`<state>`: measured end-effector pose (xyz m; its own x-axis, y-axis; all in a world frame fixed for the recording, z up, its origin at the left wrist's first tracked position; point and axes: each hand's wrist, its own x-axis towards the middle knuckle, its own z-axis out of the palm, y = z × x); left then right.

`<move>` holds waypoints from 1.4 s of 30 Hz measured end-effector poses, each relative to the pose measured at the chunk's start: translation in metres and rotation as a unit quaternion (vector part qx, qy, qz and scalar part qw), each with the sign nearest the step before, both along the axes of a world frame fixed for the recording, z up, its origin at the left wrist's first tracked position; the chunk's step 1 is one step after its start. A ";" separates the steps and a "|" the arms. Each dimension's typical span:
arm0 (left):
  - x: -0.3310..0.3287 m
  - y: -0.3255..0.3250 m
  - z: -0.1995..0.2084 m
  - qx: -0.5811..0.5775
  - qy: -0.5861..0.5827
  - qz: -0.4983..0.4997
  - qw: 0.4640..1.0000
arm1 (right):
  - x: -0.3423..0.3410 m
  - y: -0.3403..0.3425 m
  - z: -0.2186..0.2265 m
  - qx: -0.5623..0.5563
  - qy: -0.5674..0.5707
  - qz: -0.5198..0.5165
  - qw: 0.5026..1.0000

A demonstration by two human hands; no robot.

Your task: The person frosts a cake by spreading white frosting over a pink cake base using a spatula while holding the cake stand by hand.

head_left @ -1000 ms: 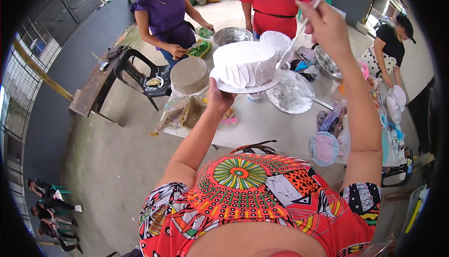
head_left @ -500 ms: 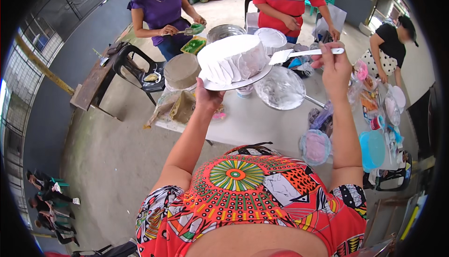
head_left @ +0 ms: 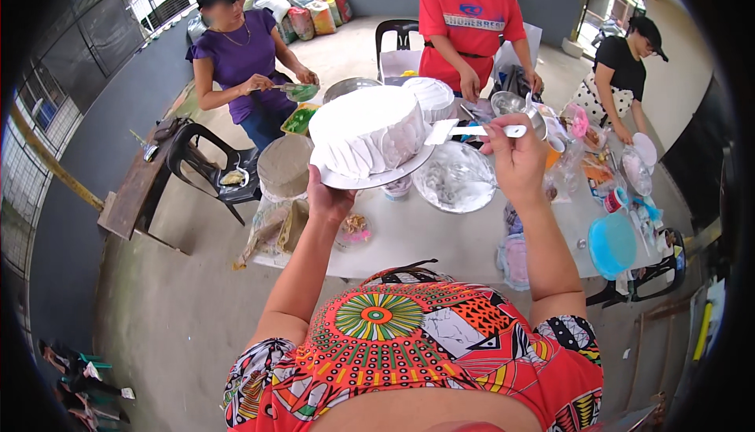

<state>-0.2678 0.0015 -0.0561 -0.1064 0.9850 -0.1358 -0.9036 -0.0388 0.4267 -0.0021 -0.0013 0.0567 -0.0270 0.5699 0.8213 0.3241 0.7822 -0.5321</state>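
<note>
A round cake (head_left: pixel 366 129) covered in white frosting sits on a thin round board (head_left: pixel 376 180), raised above the table. My left hand (head_left: pixel 330 196) supports the board from beneath, with its fingers partly hidden. Ridged strokes mark the frosting on the near side. In my right hand (head_left: pixel 515 156), a white spatula (head_left: pixel 470 130) is pinched by its handle. The spatula's frosting-coated blade points left, close by the cake's right side; whether it touches I cannot tell. Below the blade, a large metal bowl (head_left: pixel 454 184) smeared with white frosting stands on the table.
Opposite stand a person in purple (head_left: pixel 245 58) holding a green-coated tool and a person in red (head_left: pixel 472 23). Another person (head_left: pixel 621 74) works at right. The table (head_left: pixel 440 243) also bears a grey-brown round cake (head_left: pixel 285 166), a white-frosted cake (head_left: pixel 431 95) and a blue round container (head_left: pixel 612 245).
The view has shifted, showing more of the people opposite. In the picture, the cake and spatula sit lower and further left. Both hands keep their holds.
</note>
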 end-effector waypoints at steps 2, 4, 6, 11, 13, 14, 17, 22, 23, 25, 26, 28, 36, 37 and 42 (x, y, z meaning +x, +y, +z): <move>-0.004 0.005 -0.002 -0.004 -0.005 -0.003 1.000 | -0.006 0.004 -0.002 0.019 -0.024 -0.021 0.999; -0.014 0.011 -0.010 0.057 0.010 -0.049 0.997 | -0.017 0.004 -0.003 0.038 -0.047 -0.039 0.997; -0.018 0.018 -0.013 0.060 0.012 -0.055 0.997 | -0.029 0.002 -0.002 0.027 -0.075 -0.060 0.995; -0.028 0.031 -0.019 0.109 0.013 -0.089 0.990 | -0.050 -0.008 -0.004 0.099 -0.135 -0.063 0.984; -0.023 0.030 -0.007 0.040 0.010 -0.050 0.998 | -0.047 -0.008 -0.005 0.084 -0.113 -0.063 0.988; -0.023 0.030 -0.004 0.040 0.007 -0.051 0.998 | -0.043 -0.008 -0.003 0.084 -0.116 -0.064 0.988; -0.027 0.031 -0.004 0.024 -0.020 -0.061 0.998 | -0.029 -0.002 0.005 0.000 -0.028 -0.060 0.998; -0.034 0.038 -0.013 0.056 -0.041 -0.108 0.992 | -0.017 0.008 0.000 0.001 -0.011 -0.070 0.997; -0.033 0.037 -0.013 0.055 -0.042 -0.106 0.992 | -0.014 0.011 -0.003 0.000 -0.012 -0.069 0.998; -0.022 0.031 0.004 -0.022 -0.047 -0.067 0.996 | -0.009 0.017 -0.008 -0.002 -0.013 -0.069 0.998; -0.021 0.032 0.003 -0.023 -0.048 -0.067 0.996 | -0.007 0.020 -0.010 -0.004 -0.002 -0.064 0.998; -0.024 0.033 -0.005 0.008 -0.040 -0.082 0.996 | -0.007 0.023 -0.013 -0.008 0.009 -0.056 0.998; -0.017 0.035 -0.012 0.015 -0.047 -0.075 0.996 | -0.006 0.010 -0.020 -0.024 -0.009 -0.019 1.000; -0.018 0.035 -0.014 0.031 -0.039 -0.081 0.995 | -0.007 0.006 -0.018 -0.023 -0.008 -0.017 1.000; -0.016 0.030 -0.016 0.016 -0.049 -0.071 0.996 | 0.007 0.004 -0.006 0.010 0.000 -0.027 1.000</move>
